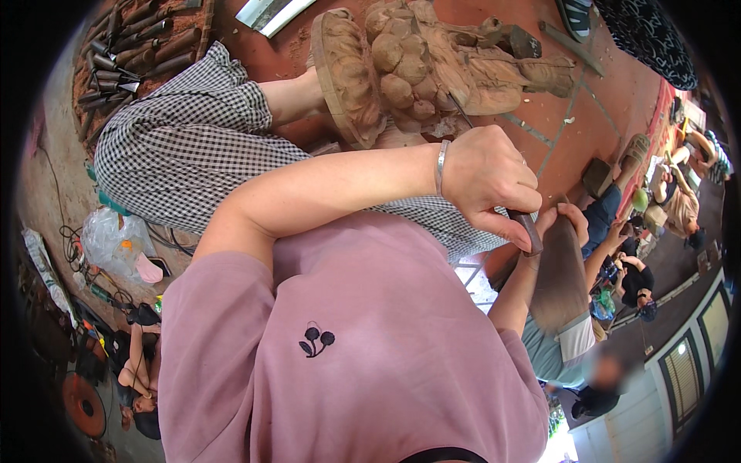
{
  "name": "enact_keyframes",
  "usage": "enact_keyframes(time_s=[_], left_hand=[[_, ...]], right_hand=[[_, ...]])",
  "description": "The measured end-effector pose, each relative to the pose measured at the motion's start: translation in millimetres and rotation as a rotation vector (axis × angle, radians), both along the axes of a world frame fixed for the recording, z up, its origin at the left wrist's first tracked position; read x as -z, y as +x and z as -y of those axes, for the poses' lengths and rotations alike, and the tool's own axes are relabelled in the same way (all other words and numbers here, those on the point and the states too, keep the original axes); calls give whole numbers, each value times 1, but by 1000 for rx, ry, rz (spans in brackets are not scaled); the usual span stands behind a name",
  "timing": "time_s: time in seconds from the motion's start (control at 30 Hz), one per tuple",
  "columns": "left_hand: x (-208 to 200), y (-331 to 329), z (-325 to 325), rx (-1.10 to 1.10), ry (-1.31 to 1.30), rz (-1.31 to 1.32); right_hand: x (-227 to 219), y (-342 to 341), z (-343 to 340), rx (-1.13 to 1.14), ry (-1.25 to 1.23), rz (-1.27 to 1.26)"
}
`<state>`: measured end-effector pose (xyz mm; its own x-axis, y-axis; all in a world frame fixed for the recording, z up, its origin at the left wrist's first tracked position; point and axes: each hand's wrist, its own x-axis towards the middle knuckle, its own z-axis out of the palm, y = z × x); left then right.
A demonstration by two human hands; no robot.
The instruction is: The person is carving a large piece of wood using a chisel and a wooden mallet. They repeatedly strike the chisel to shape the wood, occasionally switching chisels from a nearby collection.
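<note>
A carved wooden sculpture with rounded, clustered shapes lies on its side in front of me, its ridged round base to the left. My left hand, with a bracelet at the wrist, is closed around the handle of a carving chisel. The chisel's thin blade points away from me, its tip at the carving. To the right, my right hand grips a dark wooden mallet near its upper end. The mallet is blurred and stands close beside the chisel's butt; whether they touch is unclear.
Several wooden-handled chisels lie among shavings at the far left. A plastic bag and cables are on the left floor. Beyond the carving, a wooden bar lies on red tiles. Other people sit at the right.
</note>
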<state>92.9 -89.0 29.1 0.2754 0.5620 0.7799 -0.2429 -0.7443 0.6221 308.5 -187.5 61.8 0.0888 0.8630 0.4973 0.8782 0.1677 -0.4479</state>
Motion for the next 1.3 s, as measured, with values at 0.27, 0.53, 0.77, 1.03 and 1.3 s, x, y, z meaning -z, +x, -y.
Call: enact_keyframes(time_s=[0.27,0.53,0.77,1.03,1.3], left_hand=[[-3,-4,-3,12,-13,11],[-4,-8,-7,13,-29,30],[-2,-9,-9,36,-33,71],[2,-16,-15,-9,-53,52],[-8,-15,-17,-20,66,39]], right_hand=[[-24,-35,-6,146,-76,111],[-14,0,-10,42,52,231],[-26,-15,-10,55,-24,46],[-32,-22,-14,57,-68,181],[-27,-10,-11,-42,-126,31]])
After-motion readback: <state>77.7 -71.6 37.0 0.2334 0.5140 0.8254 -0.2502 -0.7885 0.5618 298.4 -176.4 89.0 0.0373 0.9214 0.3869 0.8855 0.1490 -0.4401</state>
